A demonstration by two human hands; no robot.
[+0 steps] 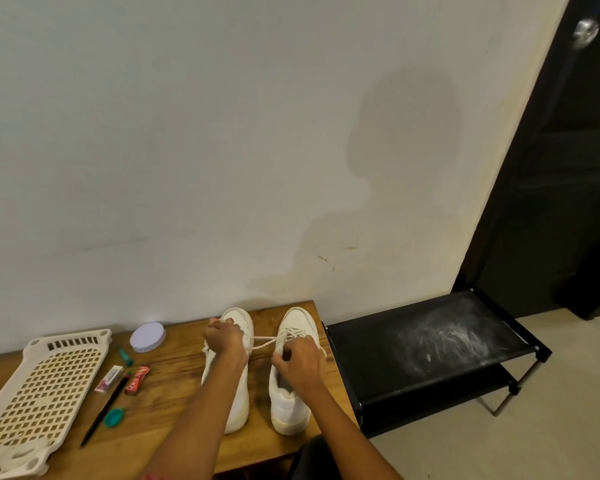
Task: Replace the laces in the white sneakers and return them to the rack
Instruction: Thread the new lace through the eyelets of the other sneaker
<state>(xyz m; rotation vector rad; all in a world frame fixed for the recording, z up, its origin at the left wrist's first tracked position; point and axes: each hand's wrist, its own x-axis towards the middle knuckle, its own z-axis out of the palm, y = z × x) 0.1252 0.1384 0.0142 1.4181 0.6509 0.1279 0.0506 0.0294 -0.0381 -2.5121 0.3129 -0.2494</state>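
Glossy wooden table (174, 382), dusty black fabric rack (413, 344)

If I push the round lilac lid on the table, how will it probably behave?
The round lilac lid looks like thin plastic, so it is probably light and would slide easily on the smooth wooden table. It lies flat and low, so it should not tip. Set on its edge, its round shape might let it roll.

two white sneakers (234, 368) (293, 372) stand side by side at the lower middle of the frame, with two hands (224, 339) (300, 363) over them and one lace (265, 342) strung between. at the lower left lie one perforated tray (39, 389), one round lilac lid (147, 337), one dark pencil (103, 412) and one small teal cap (113, 418). one black rack (423, 344) with two shelves sits at the lower right.
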